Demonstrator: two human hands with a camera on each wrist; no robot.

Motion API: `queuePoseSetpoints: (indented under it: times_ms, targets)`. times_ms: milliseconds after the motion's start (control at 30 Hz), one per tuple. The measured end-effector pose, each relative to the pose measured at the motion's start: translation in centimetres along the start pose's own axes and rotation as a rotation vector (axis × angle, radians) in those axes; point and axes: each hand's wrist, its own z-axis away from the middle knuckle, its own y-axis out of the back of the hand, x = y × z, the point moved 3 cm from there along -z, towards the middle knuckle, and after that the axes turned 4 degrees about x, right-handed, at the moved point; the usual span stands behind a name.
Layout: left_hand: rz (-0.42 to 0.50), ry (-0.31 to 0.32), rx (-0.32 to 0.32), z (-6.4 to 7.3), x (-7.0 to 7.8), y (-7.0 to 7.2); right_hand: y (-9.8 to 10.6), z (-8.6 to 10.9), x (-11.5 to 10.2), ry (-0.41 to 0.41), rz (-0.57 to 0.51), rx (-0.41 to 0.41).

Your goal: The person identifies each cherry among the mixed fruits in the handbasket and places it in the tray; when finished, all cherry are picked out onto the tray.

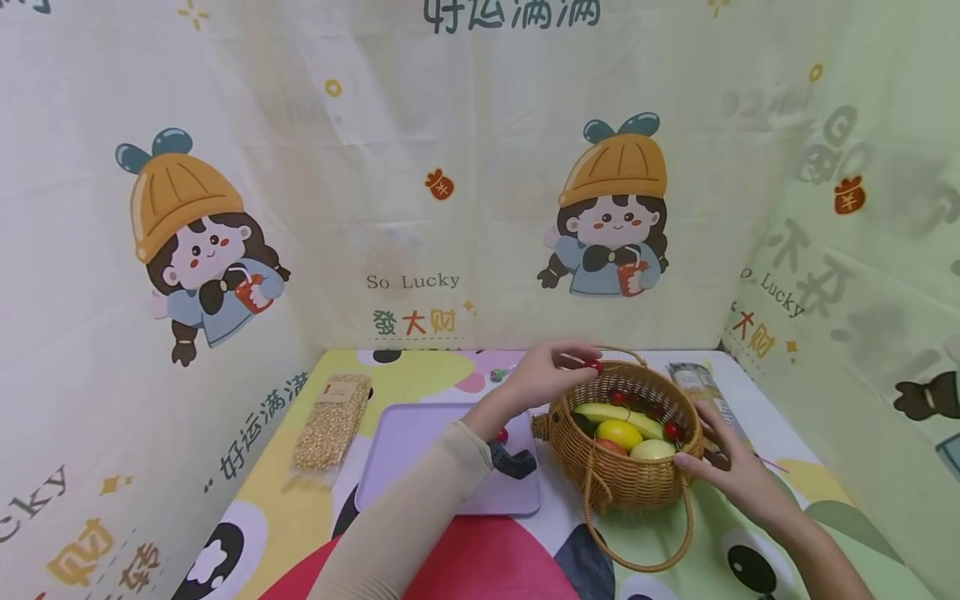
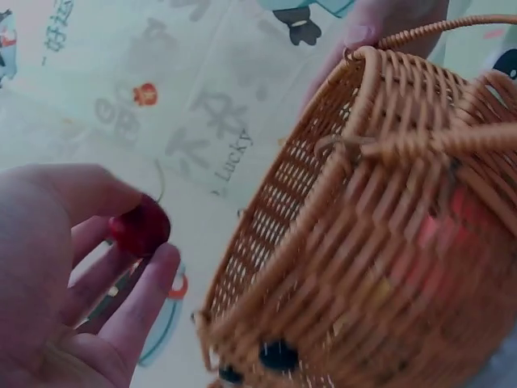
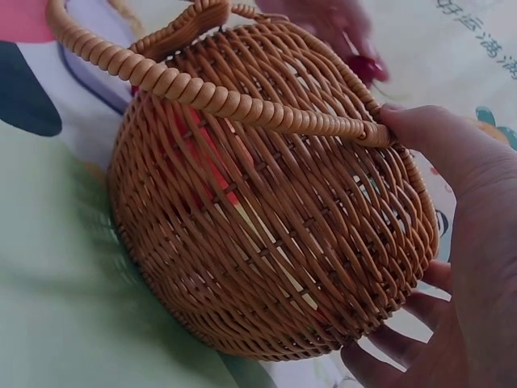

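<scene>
My left hand [image 1: 551, 372] pinches a dark red cherry [image 2: 141, 226] with a thin stem between thumb and fingers. It is over the far left rim of a brown wicker basket [image 1: 630, 487]. Inside the basket lie a banana [image 1: 600, 412], a yellow lemon [image 1: 619, 434], a pale green round fruit [image 1: 652, 450], a partly hidden red fruit [image 1: 611, 447] and several cherries [image 1: 671, 431]. My right hand [image 1: 738, 471] grips the basket's right side, its thumb at the rim and its fingers around the outer wall, as the right wrist view shows.
A lilac tray [image 1: 405, 450] lies left of the basket; another cherry [image 1: 502, 435] shows by my left wrist there. A bag of yellow kernels [image 1: 333, 425] is farther left. Behind my right hand lies a clear packet [image 1: 701, 387]. One basket handle [image 1: 645, 568] hangs down in front.
</scene>
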Motion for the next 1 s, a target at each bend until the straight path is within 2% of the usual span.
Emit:
queuePoseSetpoints:
  times_ms: [167, 233, 400, 567, 733, 1000]
  targets:
    - [0.034, 0.049, 0.086, 2.1, -2.0, 2.9, -0.1, 0.1, 0.0, -0.009, 0.004, -0.001]
    - [0.026, 0.073, 0.108, 3.0, -2.9, 4.2, -0.1, 0.1, 0.0, -0.011, 0.010, 0.000]
    - [0.007, 0.084, 0.167, 5.0, -5.5, 7.1, -0.1, 0.1, 0.0, -0.011, 0.011, 0.002]
    - [-0.030, 0.131, 0.241, 7.5, -8.3, 9.3, -0.2, 0.1, -0.1, -0.007, 0.005, 0.004]
    - [-0.046, 0.145, 0.293, 9.7, -10.8, 10.4, -0.2, 0.1, -0.2, 0.004, -0.012, 0.007]
    - [-0.062, 0.146, 0.334, 11.7, -13.8, 10.2, -0.2, 0.2, -0.1, 0.020, -0.020, 0.016]
